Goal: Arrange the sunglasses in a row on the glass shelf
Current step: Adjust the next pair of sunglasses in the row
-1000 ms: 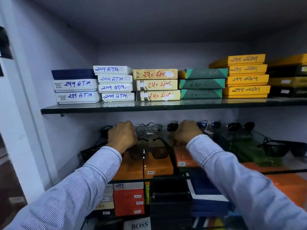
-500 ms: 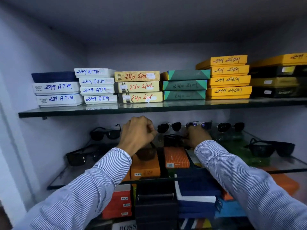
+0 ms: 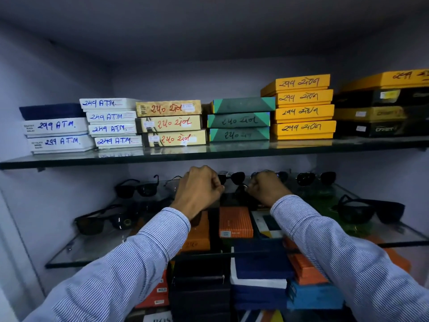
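Both hands have reached deeper toward frame centre: left hand [image 3: 199, 187] and right hand [image 3: 267, 189] pinch a dark pair of sunglasses [image 3: 241, 194] over the glass shelf [image 3: 92, 249]. Best lower it level, lined with neighbouring pairs behind.

Blue-and-white pinstriped sleeves [image 3: 144, 259] frame the scene. On the upper shelf: white boxes [image 3: 111, 123] lettered in blue, cream boxes [image 3: 171, 123] lettered in red, teal-and-green boxes [image 3: 240, 119], yellow boxes [image 3: 304, 108] with dark writing. Below — black sunglasses [image 3: 137, 188] and an orange box [image 3: 235, 221] with fine stripes.
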`<state>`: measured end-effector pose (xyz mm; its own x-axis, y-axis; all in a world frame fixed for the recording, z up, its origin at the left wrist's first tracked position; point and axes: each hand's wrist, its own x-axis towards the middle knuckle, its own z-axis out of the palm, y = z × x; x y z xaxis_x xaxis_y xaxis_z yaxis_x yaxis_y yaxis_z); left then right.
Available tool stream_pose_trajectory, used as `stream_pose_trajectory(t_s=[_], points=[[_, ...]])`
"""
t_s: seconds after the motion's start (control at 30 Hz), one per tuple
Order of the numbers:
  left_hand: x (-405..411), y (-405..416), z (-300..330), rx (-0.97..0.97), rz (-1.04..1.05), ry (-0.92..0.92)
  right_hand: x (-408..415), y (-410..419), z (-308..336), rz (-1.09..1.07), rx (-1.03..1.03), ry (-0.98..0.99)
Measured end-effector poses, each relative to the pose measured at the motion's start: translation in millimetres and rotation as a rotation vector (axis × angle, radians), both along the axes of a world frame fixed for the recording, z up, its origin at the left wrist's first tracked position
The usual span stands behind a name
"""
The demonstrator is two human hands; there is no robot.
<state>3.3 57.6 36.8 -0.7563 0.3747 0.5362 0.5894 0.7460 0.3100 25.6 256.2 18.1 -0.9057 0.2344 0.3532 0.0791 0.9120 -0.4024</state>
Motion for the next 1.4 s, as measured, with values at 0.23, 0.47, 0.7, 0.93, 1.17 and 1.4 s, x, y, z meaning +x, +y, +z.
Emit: stream_pose_trajectory(t_s=[0.23,0.47,0.7,0.93,1.17,1.4], points=[[-10,27,-2,0.249,-0.058,-0.273,23,-16,14,0.136,-0.244,0.135],[-8,27,6,0.509,-0.077,-0.377,29,-26,11,0.234,-0.277,0.221],[-13,17,9,0.42,-0.076,-0.319,31,-2,15,0.225,-0.097,0.223],[-18,14,10,0.291,-0.049,-0.247,35,-1,17,0.276,-0.027,0.057],[-24,12,10,0.182,0.034,-0.24,30,8,22,0.027,-0.253,0.01],[-37,16,0,0.065,0.131,-0.239,11,6,7,-0.048,-0.216,-0.1]])
